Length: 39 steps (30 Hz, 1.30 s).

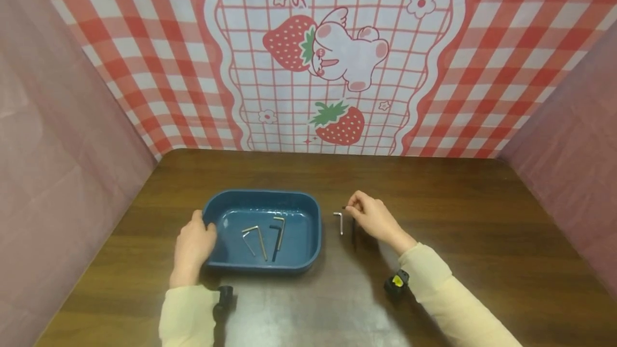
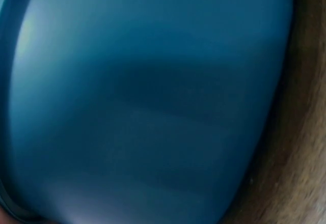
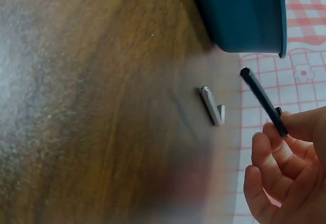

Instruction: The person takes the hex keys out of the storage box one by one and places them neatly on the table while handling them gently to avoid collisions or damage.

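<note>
My left hand [image 1: 193,242] grips the left rim of a blue tray [image 1: 315,245]; its fingers are partly hidden by the wall. In the left wrist view the tray's wall [image 2: 153,91] fills most of the picture. To the right of the tray, my right hand [image 1: 376,221] pinches a black hex key [image 3: 262,99] at its bent end, the long arm hanging down above the table. A silver hex key [image 1: 341,224] lies on the table between that hand and the tray. Inside the tray are several hex keys: brass-toned ones [image 1: 262,243], a black one [image 1: 276,242] and a small silver one [image 1: 249,245].
The brown wooden table [image 1: 458,202] reaches back to a red-and-white strawberry cloth [image 1: 337,122]. Pink cloth hangs at the left [image 1: 72,175] and right [image 1: 569,149] sides. Dark wrist cameras sit on the left [image 1: 224,299] and right [image 1: 396,283] sleeves.
</note>
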Each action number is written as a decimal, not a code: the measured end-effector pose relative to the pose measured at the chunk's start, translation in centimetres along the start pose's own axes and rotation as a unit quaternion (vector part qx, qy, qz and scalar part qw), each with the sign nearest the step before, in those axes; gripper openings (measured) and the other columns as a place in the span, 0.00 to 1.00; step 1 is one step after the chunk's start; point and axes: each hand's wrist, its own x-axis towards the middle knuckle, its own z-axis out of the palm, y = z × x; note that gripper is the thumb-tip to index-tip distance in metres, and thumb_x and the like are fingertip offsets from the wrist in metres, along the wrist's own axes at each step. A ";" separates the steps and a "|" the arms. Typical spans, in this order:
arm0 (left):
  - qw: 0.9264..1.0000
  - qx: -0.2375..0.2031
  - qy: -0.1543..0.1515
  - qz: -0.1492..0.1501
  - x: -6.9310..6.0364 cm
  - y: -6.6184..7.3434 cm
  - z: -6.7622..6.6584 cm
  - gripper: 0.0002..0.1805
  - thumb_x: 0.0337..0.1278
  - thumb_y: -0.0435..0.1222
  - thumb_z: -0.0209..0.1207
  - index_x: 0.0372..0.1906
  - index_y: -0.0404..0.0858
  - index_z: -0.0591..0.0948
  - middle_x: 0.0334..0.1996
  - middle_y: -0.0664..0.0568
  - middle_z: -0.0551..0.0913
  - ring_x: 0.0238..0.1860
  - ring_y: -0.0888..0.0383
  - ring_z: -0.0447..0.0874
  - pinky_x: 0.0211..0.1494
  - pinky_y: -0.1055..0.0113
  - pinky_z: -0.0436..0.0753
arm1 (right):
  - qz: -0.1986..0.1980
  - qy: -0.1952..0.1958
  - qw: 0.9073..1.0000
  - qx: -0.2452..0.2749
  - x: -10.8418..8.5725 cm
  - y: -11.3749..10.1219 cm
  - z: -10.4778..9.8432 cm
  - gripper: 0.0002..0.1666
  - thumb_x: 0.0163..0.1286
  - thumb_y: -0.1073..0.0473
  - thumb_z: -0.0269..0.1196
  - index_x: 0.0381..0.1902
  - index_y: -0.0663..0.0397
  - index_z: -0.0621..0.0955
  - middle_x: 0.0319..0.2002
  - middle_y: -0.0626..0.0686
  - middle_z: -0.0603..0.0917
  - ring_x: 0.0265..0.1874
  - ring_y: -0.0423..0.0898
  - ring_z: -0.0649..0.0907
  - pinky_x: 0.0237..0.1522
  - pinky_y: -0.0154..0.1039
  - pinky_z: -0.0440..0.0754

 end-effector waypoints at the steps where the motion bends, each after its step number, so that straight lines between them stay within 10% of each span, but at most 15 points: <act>1: 1.000 -0.001 0.000 0.000 0.0 0.0 0.0 0.26 0.60 0.37 0.40 0.59 0.25 0.60 0.53 0.25 0.69 0.50 0.28 0.70 0.48 0.41 0.70 | 0.003 0.001 1.000 -0.002 0.0 0.2 0.0 0.05 0.64 0.58 0.57 0.34 0.53 0.75 0.20 0.49 0.78 0.16 0.38 0.74 0.21 0.35 0.69; 39: 1.000 -0.005 0.003 -0.003 0.0 0.0 0.1 0.25 0.60 0.38 0.40 0.60 0.27 0.61 0.53 0.25 0.70 0.50 0.28 0.71 0.48 0.41 0.70 | 0.097 0.017 0.994 -0.052 0.5 2.2 2.1 0.07 0.58 0.53 0.63 0.29 0.51 0.80 0.23 0.46 0.79 0.23 0.41 0.75 0.27 0.36 0.69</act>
